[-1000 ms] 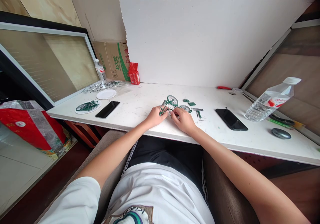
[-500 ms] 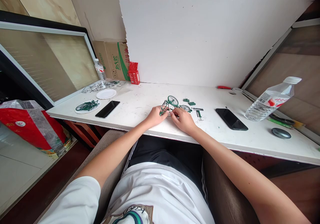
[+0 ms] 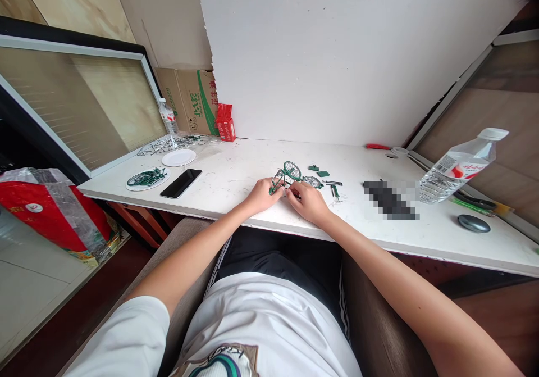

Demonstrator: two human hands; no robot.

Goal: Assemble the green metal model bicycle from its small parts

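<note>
A small green model bicycle (image 3: 291, 170) is held low over the white table, its spoked front wheel tilted up. My left hand (image 3: 264, 195) is closed on the bicycle's frame and handlebar end. Close beside it, my right hand (image 3: 308, 199) has its fingers pinched together at the model's lower middle; what lies between the fingertips is too small to make out. A second green spoked wheel (image 3: 312, 181) shows just behind the right hand. Loose green parts (image 3: 323, 173) and a green T-shaped piece (image 3: 335, 191) lie to the right of the hands.
At left are a plate of green parts (image 3: 147, 179), a white plate (image 3: 179, 158) and a phone (image 3: 181, 183). A water bottle (image 3: 461, 166), a blurred-out dark object (image 3: 389, 199) and a grey mouse-like object (image 3: 474, 223) are at right. A white board (image 3: 337, 68) stands behind.
The bicycle's upright wheel has shifted very slightly to the right. Both hands keep nearly the same place and grip. The phone at right is now pixelated.
</note>
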